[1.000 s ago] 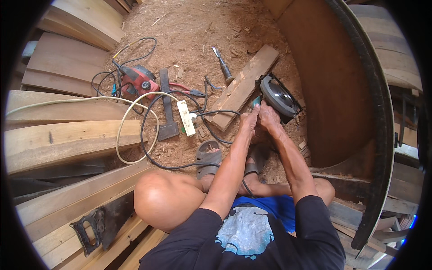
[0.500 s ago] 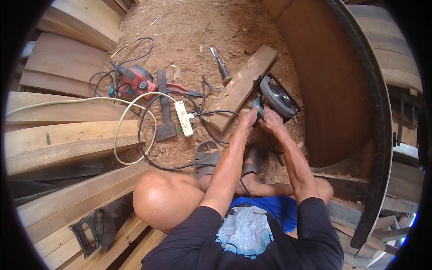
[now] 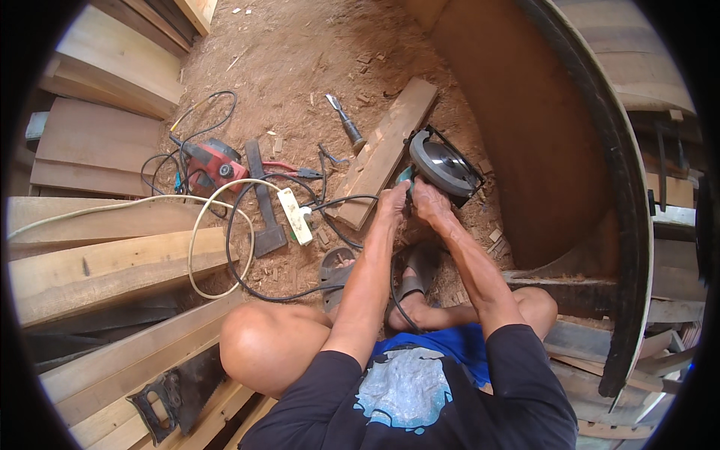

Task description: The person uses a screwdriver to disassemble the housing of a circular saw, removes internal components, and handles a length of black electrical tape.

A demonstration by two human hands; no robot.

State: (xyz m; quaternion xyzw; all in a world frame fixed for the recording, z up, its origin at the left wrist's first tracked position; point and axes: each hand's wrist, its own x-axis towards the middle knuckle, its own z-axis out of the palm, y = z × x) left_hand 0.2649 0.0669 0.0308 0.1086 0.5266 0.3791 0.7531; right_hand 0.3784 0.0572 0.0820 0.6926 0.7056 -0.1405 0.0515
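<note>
Both my hands are closed on a circular saw [image 3: 444, 163], a dark grey guard and round blade with a teal grip. My left hand [image 3: 393, 201] wraps the grip from the left. My right hand [image 3: 430, 202] holds the saw's body just beside it, close to the blade guard. The saw rests against the right side of a short wooden plank [image 3: 394, 142] lying on the sawdust. From the saw, a black cord [image 3: 345, 201] runs left toward a white power strip [image 3: 295, 216]. My fingers' undersides are hidden.
Left of the plank lie a chisel [image 3: 345, 122], red-handled pliers [image 3: 294, 171], a dark hammer-like tool [image 3: 264, 206] and a red electric planer [image 3: 214, 161]. A handsaw [image 3: 176, 395] rests on stacked boards [image 3: 120, 259] at left. A large curved brown panel [image 3: 544, 142] stands close on the right.
The view has shifted, so the floor things sit slightly lower and farther left. My hands keep their hold on the circular saw, which stays beside the plank.
</note>
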